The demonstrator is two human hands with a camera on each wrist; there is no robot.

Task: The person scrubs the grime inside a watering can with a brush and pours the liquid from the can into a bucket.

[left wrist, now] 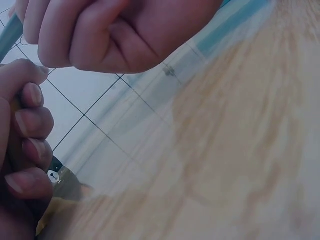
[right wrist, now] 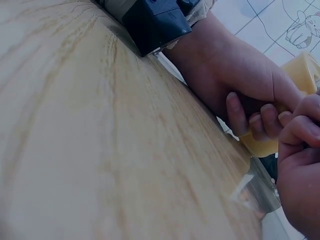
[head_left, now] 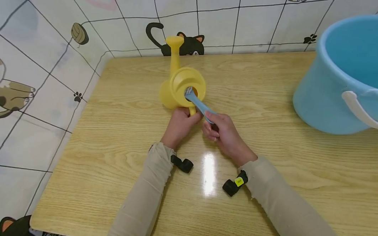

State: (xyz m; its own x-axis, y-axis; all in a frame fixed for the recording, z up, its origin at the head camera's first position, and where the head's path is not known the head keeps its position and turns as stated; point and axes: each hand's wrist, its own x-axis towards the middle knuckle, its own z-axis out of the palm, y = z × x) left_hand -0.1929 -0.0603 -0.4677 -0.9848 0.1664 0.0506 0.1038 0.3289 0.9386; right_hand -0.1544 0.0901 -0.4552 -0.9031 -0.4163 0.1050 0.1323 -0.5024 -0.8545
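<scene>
A yellow watering can (head_left: 167,93) stands on the table with its round opening facing up and its spout toward the wall. My left hand (head_left: 179,126) grips its handle on the near side, the fingers curled round it in the right wrist view. In my right hand (head_left: 228,134) is a blue-handled brush (head_left: 200,105), pinched between thumb and fingers. Its pale bristled head sits at the can's opening, tilted down into it. The left wrist view shows the right hand's curled fingers close above the left hand; most of the can is hidden there.
A large light-blue bucket (head_left: 331,104) with a white handle (head_left: 359,109) stands at the right of the wooden table (head_left: 109,171). Tiled walls (head_left: 219,27) with cat drawings border the table at the back and left.
</scene>
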